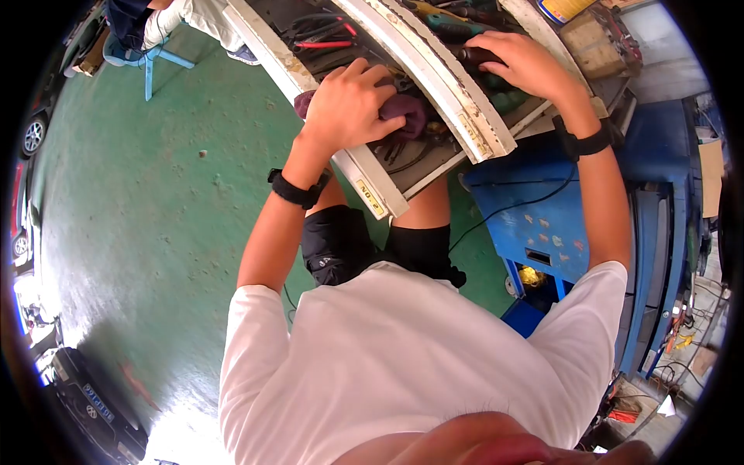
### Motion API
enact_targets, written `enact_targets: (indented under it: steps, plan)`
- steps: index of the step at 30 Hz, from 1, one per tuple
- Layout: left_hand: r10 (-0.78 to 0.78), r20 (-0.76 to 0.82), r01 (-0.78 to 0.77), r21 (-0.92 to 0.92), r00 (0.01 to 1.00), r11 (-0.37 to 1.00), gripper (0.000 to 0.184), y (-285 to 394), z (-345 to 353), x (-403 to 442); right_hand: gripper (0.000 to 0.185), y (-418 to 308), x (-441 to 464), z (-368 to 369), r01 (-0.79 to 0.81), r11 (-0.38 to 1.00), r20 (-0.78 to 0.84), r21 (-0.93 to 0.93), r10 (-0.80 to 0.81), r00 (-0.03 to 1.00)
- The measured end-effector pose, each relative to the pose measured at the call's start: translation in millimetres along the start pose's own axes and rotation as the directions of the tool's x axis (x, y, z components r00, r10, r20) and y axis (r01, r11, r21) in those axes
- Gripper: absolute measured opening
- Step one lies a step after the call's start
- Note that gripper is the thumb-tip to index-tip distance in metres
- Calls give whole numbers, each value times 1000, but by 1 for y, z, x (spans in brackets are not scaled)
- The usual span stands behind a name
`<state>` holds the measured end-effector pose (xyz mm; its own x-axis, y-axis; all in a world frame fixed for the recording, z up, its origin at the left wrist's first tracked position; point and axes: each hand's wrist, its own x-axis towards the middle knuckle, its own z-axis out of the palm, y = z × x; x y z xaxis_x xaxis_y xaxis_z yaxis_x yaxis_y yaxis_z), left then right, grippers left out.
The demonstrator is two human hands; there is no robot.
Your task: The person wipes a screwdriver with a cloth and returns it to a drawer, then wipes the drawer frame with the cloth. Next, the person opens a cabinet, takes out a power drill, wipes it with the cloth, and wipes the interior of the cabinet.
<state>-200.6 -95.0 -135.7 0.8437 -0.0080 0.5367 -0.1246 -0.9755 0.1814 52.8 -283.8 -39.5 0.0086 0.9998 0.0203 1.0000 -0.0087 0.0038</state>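
Observation:
My left hand (349,108) is over the lower of two open drawers, its fingers curled around a bunched purple rag (409,113). Red-handled pliers (324,44) and other dark tools lie in that drawer, partly hidden by the hand and rag. Over the upper drawer, my right hand (521,63) has its fingers closed around a dark handle (479,56); the rest of that tool cannot be made out. Green and dark tool handles (449,28) lie beside it.
Right of the drawers stands a blue metal cabinet (527,221) with a black cable crossing it. A yellow can (564,8) sits at the top right. Another person sits on a blue stool (147,58) at the upper left. Cars line the left side of the green floor (178,170).

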Motion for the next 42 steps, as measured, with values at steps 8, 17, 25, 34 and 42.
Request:
enact_targets:
  steps: [8,17,25,34,42]
  plan:
    - [-1,-9,1,-20,1000,1000,30,-2,1,-1,37,9,3,0,-9,990,-132,144,28,991]
    - [-2,-28,1,-20,1000,1000,28,-1,1,0,34,-8,19,-16,-179,983,-30,-50,178,984]
    - [1,-33,-1,16,999,1000,35,-3,5,0,41,-3,10,-6,-74,984,189,165,42,981]
    - [-3,1,3,-51,1000,999,30,-1,1,3,45,-25,15,3,35,982,24,-187,-31,999]
    - [-19,-6,19,-24,1000,1000,30,-1,2,0,36,-42,21,-29,-136,991,128,15,133,983]
